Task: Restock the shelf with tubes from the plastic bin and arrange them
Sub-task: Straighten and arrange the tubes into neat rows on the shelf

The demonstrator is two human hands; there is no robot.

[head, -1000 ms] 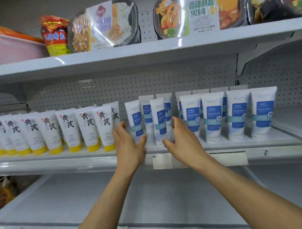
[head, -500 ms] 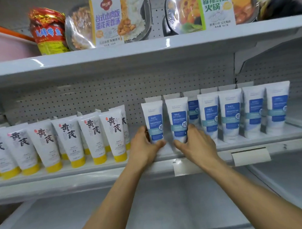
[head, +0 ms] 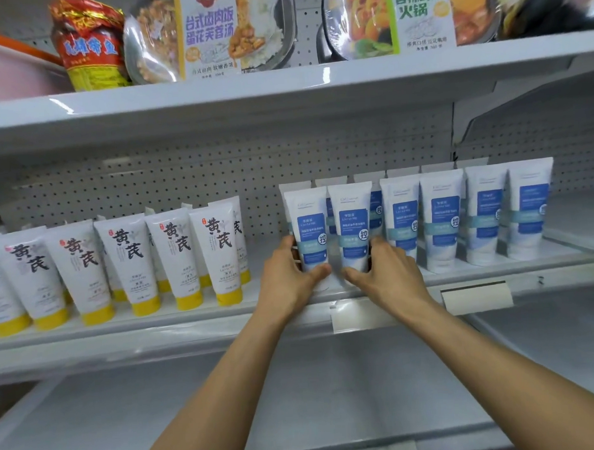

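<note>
With the left hand (head: pixel 287 275) gripping the end blue-label tube (head: pixel 307 231) and the right hand (head: pixel 388 277) gripping the second tube (head: pixel 353 229), both low on the middle shelf (head: pixel 191 317), a sideways nudge could topple the tightly packed upright neighbours (head: pixel 440 219).

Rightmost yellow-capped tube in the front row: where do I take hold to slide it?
Probably grip the yellow-capped tube low on its body, just above the cap, coming from the front. It stands cap-down and flattens toward the top; its right side is free, while its left has a close neighbour.
</note>
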